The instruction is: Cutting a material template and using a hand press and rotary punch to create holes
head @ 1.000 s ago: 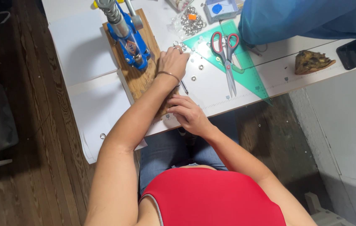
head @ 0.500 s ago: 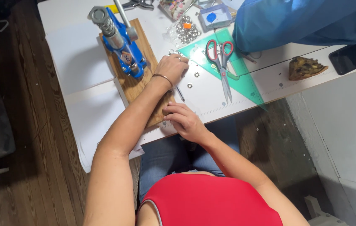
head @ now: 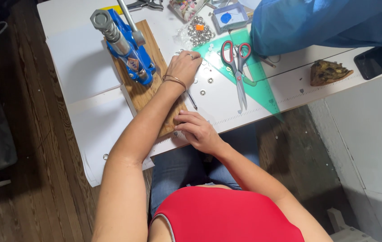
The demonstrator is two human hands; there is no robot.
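clear bag point(head: 199, 32), perhaps open, holds silver metal rings.

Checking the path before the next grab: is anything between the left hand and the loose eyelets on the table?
Nothing visible. The left hand already lies among the eyelets on the white table. The scissors lie apart, further right.

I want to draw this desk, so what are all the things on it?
press tool: one, blue and silver, on the board
wooden board: one, brown, on the table
table: one, white
scissors: one, red handles, on the triangle ruler
triangle ruler: one, green
metal rings: many, silver, in a pile, a few loose
cloth: one, blue, far corner
left hand: by loose rings
right hand: at the board's near end
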